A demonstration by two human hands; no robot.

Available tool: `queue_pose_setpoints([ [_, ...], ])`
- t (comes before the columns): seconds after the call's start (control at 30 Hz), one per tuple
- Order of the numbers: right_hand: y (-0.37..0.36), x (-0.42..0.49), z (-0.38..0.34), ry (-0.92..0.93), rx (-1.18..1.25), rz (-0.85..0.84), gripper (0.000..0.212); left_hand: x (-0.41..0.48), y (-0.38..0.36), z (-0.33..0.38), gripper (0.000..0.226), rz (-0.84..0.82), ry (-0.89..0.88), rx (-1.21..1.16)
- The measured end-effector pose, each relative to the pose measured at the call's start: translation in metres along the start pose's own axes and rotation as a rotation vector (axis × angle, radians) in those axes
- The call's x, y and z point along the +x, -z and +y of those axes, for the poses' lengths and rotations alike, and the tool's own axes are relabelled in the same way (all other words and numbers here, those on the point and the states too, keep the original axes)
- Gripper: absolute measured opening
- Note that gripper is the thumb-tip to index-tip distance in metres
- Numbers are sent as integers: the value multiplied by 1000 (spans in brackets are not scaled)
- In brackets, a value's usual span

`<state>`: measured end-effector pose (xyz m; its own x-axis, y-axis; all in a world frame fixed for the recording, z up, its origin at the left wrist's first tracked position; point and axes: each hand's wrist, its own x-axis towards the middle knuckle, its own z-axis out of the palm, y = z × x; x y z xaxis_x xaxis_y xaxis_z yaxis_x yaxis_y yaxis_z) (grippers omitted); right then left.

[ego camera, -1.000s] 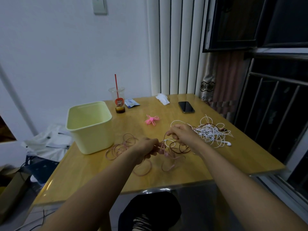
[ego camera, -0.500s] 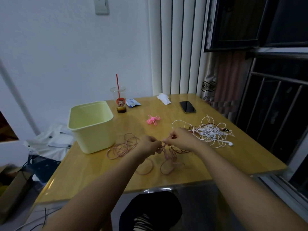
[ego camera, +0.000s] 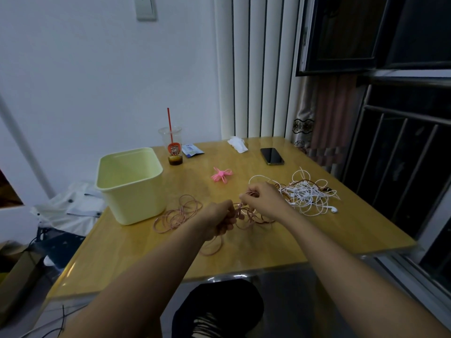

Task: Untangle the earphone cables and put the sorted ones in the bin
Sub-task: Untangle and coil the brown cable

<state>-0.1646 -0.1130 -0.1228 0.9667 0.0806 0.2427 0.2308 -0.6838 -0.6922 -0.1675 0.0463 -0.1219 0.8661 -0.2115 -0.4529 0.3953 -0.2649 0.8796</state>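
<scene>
The person sat at the table (ego camera: 268,242) with both hands low over a pink cable (ego camera: 178,213). The left hand (ego camera: 217,219) was curled round a bunch of its loops and held them. The right hand (ego camera: 262,197) pinched one loop between thumb and fingertip, just beside the left hand. More pink loops lay flat on the table to the left, near the bin (ego camera: 136,203). The bin stood on the left part of the table, and no cable showed inside it. A pile of white cables (ego camera: 307,193), with a few darker ones mixed in, lay just beside the right hand.

The step looked like working a knot out of the pink cable. To do it well, the left hand needed to hold the knot loosely and not squeeze it. The right hand needed to find the loop that ran through the knot and draw it out slowly. A hard tug would likely have made the knot tighter. It would have helped to keep the pink loops away from the white pile, so that they did not catch. The job looked far from done, since the white pile was all in a tangle.
</scene>
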Motion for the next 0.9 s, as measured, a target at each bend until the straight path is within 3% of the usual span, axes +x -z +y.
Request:
queue_pose_setpoints([
  [0.17, 0, 0, 8, -52, 16, 21, 27, 4, 3, 0, 9, 51, -13, -212],
  [0.63, -1, -1, 16, -205, 393, 88, 28, -2, 3, 2, 8, -26, -86, -449],
  [0.77, 1, -4, 13, -221, 403, -22, 25, 0, 0, 3, 16, -78, -144, -480],
  [0.9, 5, -10, 10, -141, 465, -120, 19, -1, -3, 4, 17, 27, -128, -361],
])
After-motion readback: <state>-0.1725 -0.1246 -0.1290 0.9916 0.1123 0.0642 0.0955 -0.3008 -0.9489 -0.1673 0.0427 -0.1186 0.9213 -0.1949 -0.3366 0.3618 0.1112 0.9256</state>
